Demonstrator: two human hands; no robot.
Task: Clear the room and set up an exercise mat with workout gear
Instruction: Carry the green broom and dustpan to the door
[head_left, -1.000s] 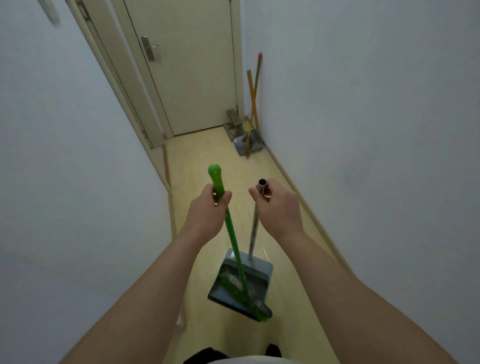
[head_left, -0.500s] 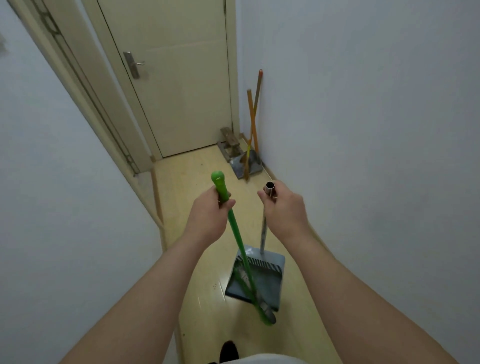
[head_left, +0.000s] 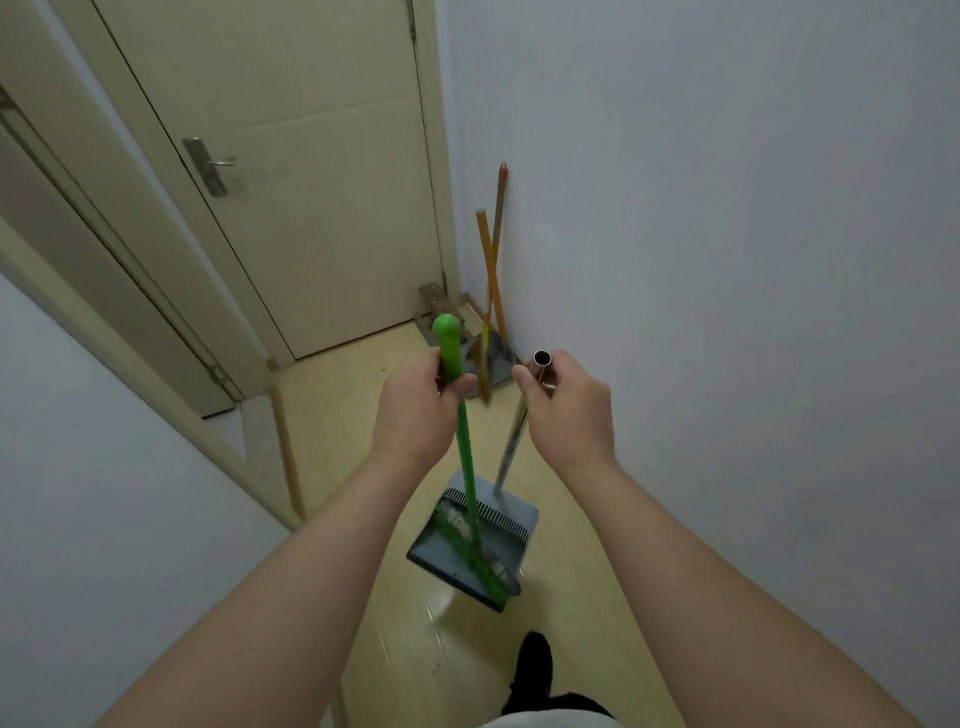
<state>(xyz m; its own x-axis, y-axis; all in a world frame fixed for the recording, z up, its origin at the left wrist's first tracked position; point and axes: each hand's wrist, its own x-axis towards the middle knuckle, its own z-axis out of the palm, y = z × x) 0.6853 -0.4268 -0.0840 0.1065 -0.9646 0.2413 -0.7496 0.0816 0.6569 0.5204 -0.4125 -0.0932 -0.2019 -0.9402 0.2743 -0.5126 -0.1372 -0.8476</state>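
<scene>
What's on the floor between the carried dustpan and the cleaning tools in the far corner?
Head view: bare floor. Nothing lies between the dustpan and the cleaning tools leaning in the corner by the door.

light: dim, even, soft | shadows: faint | blur: slight motion | edges: wide-angle bending

Pale wood-look floor of a narrow hallway, long-handled tools and a second dustpan stood in the far corner by the closed door, one dark-socked foot planted near the bottom edge
</scene>
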